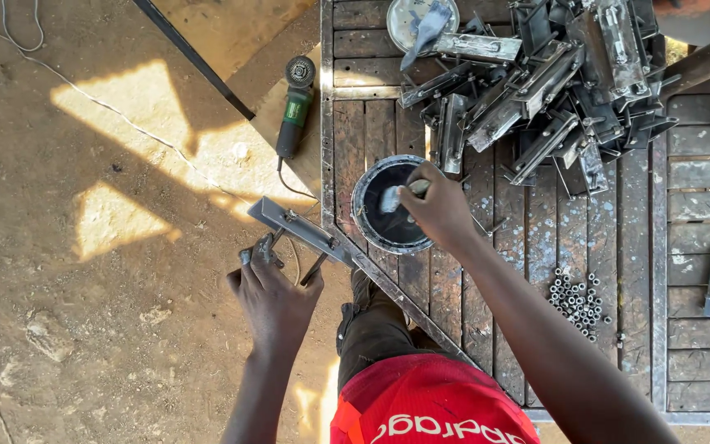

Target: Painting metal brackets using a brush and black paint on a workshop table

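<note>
No signs or screens show. One package is a round, shallow tin (389, 205) with a pale metal rim and a dark inside; the right grip (437, 205) reaches into it from its right side, and the tin stands on the bench (536, 247). A second round tin (411, 18), pale grey inside, stands well above the right grip at the top edge of the view, with a grey-blue rag (426, 29) lying in it. The only lettering is a white print (441, 427) on a red garment, below and between the two grips at the bottom edge.
</note>
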